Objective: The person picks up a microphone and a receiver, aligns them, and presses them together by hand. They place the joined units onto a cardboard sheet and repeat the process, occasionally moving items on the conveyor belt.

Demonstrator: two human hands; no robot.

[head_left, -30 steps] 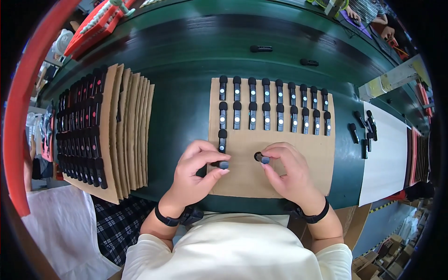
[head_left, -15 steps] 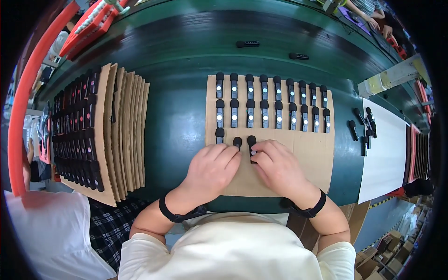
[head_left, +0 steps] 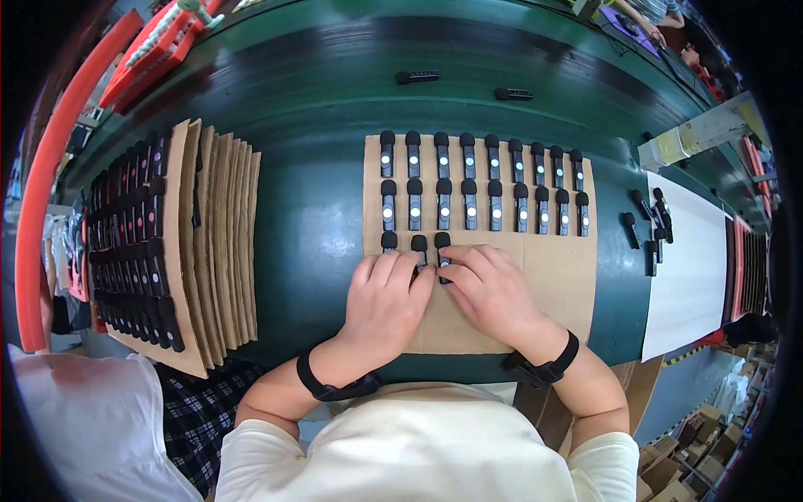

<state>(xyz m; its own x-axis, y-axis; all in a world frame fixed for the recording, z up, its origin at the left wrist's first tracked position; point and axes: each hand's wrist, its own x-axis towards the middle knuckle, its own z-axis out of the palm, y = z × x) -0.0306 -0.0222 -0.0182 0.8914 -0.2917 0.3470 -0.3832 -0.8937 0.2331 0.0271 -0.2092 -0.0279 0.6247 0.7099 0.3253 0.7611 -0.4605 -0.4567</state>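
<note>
Across a glossy dark-green table [head_left: 309, 192], a flat brown cardboard sheet [head_left: 552, 284] is spread. On it, a short black foam-headed microphone [head_left: 419, 243] is pinched by the left hand [head_left: 386, 289], and a matching black microphone [head_left: 443, 242] is pinched between thumb and fingers of the right hand [head_left: 493, 284]. Because these are held so close together, either could be knocked askew by a fingertip; the partly hidden neighbouring microphone [head_left: 389, 242] could be nudged by the left knuckles. Beyond, two neat rows of black microphones [head_left: 470, 205] are set out. Upright brown cardboard sheets [head_left: 213, 251] are stacked leftward; loose black microphones [head_left: 631, 232] are scattered rightward, near a white sheet [head_left: 694, 259]. Brown cardboard boxes [head_left: 707, 418] are piled lower right.
</note>
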